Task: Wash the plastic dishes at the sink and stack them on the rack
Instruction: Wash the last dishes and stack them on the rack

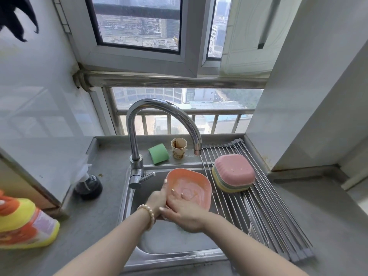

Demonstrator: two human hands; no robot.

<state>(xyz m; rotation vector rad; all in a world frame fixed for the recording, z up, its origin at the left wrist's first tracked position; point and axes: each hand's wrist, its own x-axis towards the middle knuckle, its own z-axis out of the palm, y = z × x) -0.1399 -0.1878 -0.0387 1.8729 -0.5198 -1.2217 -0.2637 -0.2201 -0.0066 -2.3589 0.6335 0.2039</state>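
Orange plastic dish (191, 186) under the tap (165, 120): light, stiff, probably slippery; left hand (157, 200) grips its rim, right hand (183, 210) rubs flat inside.

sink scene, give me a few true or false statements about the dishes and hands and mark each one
1. The left hand grips the orange dish by its edge. True.
2. The right hand holds a sponge. False: its bare fingers lie flat inside the dish.
3. The stack of dishes sits upside down on the rack. True.
4. The green sponge lies in the sink. False: it sits on the ledge behind it.
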